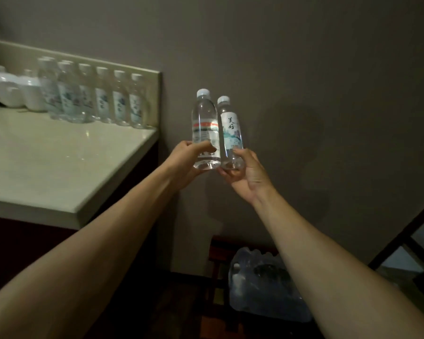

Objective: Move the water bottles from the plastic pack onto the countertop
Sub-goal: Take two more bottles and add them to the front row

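Observation:
My left hand (184,160) grips a clear water bottle (205,118) with a red-striped label near its base. Beside it, touching, my right hand (245,172) grips a second water bottle (230,128) with a white and blue label. Both bottles are upright in the air in front of the wall, just right of the countertop (47,162). Several water bottles (93,94) stand in a row at the back of the countertop. The plastic pack (262,285) lies low at the bottom centre, torn open, with more bottles inside.
White ceramic cups and a teapot (12,89) stand at the countertop's back left. A dark wooden stand (218,250) holds the pack. A dark frame (406,241) slants at the right edge. The countertop's right edge is close to my left hand.

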Demonstrator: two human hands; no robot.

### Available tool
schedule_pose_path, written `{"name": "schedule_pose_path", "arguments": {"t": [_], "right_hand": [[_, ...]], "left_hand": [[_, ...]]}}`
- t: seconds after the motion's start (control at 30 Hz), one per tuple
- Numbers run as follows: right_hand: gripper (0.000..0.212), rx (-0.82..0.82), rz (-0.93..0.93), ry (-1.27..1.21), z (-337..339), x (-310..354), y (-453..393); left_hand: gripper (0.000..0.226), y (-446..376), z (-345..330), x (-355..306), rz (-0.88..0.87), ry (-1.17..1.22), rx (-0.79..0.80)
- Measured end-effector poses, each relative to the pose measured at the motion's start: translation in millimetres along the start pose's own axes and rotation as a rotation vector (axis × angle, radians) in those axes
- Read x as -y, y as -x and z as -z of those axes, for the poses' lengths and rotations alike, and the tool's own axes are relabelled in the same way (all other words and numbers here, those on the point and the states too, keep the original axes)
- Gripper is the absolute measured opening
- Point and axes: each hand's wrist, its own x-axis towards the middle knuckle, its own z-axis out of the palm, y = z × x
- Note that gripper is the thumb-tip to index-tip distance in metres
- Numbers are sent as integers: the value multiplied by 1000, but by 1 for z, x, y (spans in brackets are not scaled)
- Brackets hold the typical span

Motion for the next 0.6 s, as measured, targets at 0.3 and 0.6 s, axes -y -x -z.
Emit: {"name": "schedule_pose_path", "arguments": {"t": [0.3, 0.6], "right_hand": [[53, 242, -55, 254, -124, -66, -3], [66, 220, -16, 405, -210, -132, -26]], "left_hand": [[54, 34, 144, -55, -160, -213, -36], [35, 52, 240, -69, -230, -292, -231]]}}
